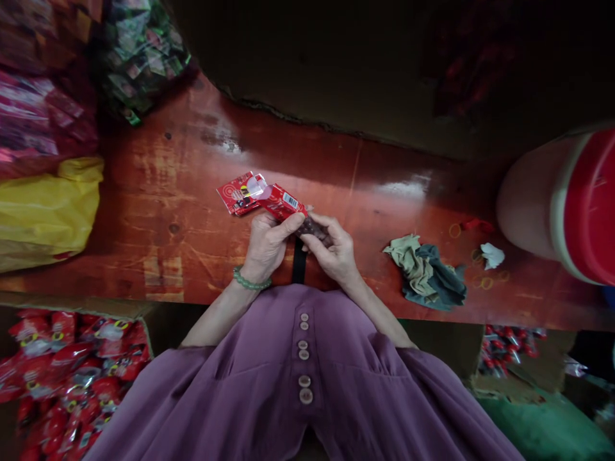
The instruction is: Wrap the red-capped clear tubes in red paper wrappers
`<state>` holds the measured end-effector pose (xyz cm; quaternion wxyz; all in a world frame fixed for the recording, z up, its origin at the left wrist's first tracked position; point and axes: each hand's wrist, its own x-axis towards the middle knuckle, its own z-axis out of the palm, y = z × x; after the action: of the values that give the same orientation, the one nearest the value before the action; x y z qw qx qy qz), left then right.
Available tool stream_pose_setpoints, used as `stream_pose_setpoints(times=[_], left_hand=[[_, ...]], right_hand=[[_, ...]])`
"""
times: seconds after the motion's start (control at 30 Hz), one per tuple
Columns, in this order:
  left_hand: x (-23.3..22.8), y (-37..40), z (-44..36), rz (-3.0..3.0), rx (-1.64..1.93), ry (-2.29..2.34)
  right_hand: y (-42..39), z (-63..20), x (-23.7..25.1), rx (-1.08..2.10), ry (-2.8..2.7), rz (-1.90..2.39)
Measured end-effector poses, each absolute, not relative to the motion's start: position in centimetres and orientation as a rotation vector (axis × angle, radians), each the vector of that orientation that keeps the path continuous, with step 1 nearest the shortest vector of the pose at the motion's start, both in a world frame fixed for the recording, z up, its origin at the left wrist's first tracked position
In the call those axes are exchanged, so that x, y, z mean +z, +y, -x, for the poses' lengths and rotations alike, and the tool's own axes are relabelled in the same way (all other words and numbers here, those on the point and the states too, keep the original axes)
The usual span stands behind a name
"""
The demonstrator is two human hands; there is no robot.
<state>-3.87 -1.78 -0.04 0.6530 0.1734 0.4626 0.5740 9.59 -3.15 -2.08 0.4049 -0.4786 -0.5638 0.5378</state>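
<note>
A small stack of flat, glossy red foil packets [263, 197] with white and yellow print and a white barcode label sticks out up and to the left from between both hands, raised just above the red-brown surface [158, 211], about midway along its near edge. The packets fan apart at their far end, where a clear patch catches the light. The near end is hidden under the fingers [293, 225], beside something dark and beaded that is too small to identify.
</note>
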Motion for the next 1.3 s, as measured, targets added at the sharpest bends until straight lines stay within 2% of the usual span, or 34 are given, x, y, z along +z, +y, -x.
stream_pose_setpoints(times=[0.1, 0.23, 0.3, 0.47, 0.57, 0.63, 0.73, 0.8, 1.07, 1.3], left_hand=[[0.3, -1.6, 3.9, -0.402, 1.356, 1.066], [0.5, -1.7, 4.2, -0.487, 1.359, 1.055], [0.6, -1.7, 4.6, -0.563, 1.339, 1.029], [1.2, -1.4, 5.9, -0.742, 1.177, 0.943], [1.2, -1.4, 6.0, -0.74, 1.134, 0.9], [1.0, -1.4, 5.6, -0.708, 1.167, 0.931], [0.5, -1.4, 4.4, -0.633, 1.242, 1.077], [0.3, -1.4, 3.8, -0.582, 1.255, 1.137], [0.1, -1.4, 4.1, -0.463, 1.346, 1.06], [-1.0, -2.6, 3.3, -0.563, 1.211, 1.047]], right_hand=[[-2.8, -9.5, -1.7, 1.43, -1.376, 1.182], [-2.3, -9.4, -1.4, 1.173, -1.554, 1.161], [-2.3, -9.5, -1.5, 1.151, -1.557, 1.147], [-2.3, -9.8, -1.7, 1.672, -1.209, 1.04], [-2.3, -9.8, -1.6, 1.764, -1.135, 0.971], [-2.3, -9.6, -1.4, 1.674, -1.171, 1.032], [-2.4, -9.2, -1.3, 1.31, -1.338, 1.207], [-2.4, -9.0, -1.5, 1.175, -1.4, 1.244], [-1.5, -9.3, -2.0, 1.625, -1.208, 1.073], [-1.0, -10.1, -1.2, 1.637, -1.051, 0.979]])
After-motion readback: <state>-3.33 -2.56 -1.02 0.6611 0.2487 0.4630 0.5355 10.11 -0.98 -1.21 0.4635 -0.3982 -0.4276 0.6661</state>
